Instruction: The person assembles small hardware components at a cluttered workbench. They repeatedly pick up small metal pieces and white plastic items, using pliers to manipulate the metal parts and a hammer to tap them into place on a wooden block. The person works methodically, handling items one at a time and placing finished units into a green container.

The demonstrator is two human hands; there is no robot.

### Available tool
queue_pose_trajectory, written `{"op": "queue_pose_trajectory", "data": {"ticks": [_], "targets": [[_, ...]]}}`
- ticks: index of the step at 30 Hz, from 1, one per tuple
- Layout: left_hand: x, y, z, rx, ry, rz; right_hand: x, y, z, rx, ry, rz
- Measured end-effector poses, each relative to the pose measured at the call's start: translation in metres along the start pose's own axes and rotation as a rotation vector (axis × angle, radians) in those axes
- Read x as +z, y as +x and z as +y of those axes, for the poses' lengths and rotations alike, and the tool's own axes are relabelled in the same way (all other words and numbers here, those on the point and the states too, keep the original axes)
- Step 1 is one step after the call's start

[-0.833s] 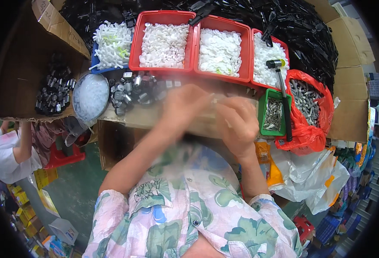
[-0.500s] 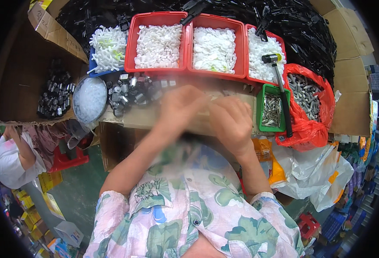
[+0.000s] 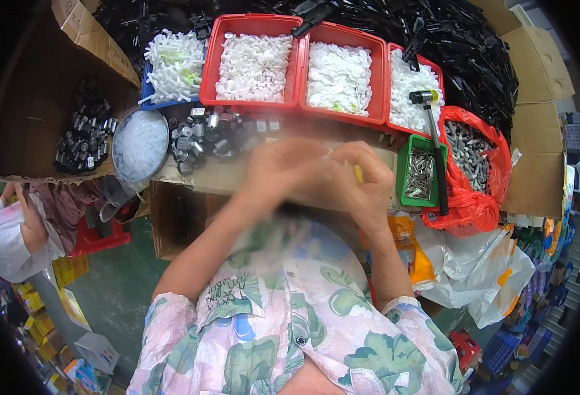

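Note:
My left hand [image 3: 287,166] and my right hand [image 3: 368,176] meet in front of me, above the near edge of the cardboard work surface. The left one is partly smeared by motion, its fingers drawn together and pointing at the right fingertips. Curled fingers on the right hand show a small yellow piece [image 3: 358,173] against them, too small to name. A tiny pale bit shows between the fingertips; its kind is hidden. Left of my hands lies a pile of dark and silvery cylindrical parts [image 3: 194,135].
Red bins [image 3: 206,82] of small white plastic parts stand behind, with a blue bin [image 3: 146,89] at left. A round bowl [image 3: 116,161] holds clear pieces. Rightward are a green tray [image 3: 403,172] of metal pins, a hammer [image 3: 439,158] and a red bag [image 3: 481,214] of grey parts.
Both hands stay together; the right fingers have turned, and a yellow piece now shows at them. The bins appear shifted slightly right in the view.

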State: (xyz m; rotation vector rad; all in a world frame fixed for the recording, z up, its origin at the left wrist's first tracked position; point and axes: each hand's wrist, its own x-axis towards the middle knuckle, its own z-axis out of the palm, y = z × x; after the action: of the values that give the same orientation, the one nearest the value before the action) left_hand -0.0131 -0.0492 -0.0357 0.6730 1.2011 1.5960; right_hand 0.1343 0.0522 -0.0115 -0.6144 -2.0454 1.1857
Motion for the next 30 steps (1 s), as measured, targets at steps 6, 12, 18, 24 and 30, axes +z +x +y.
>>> {"op": "queue_pose_trajectory", "data": {"ticks": [6, 12, 18, 24, 30], "targets": [[-0.01, -0.006, -0.001, -0.017, 0.011, -0.061, 0.006, 0.002, -0.006, -0.099, -0.121, -0.042], [-0.012, -0.01, 0.001, 0.0, 0.065, -0.022, 0.01, 0.001, 0.0, -0.17, -0.126, -0.049], [-0.028, -0.02, 0.004, 0.55, 0.9, 0.115, 0.02, 0.006, 0.031, -0.305, -0.275, -0.067], [-0.034, -0.022, -0.006, 0.767, 1.264, 0.05, 0.029, 0.01, 0.038, -0.335, -0.363, -0.103], [-0.036, -0.021, -0.008, 0.75, 1.259, 0.003, 0.033, 0.013, 0.035, -0.353, -0.387, -0.129]]}}
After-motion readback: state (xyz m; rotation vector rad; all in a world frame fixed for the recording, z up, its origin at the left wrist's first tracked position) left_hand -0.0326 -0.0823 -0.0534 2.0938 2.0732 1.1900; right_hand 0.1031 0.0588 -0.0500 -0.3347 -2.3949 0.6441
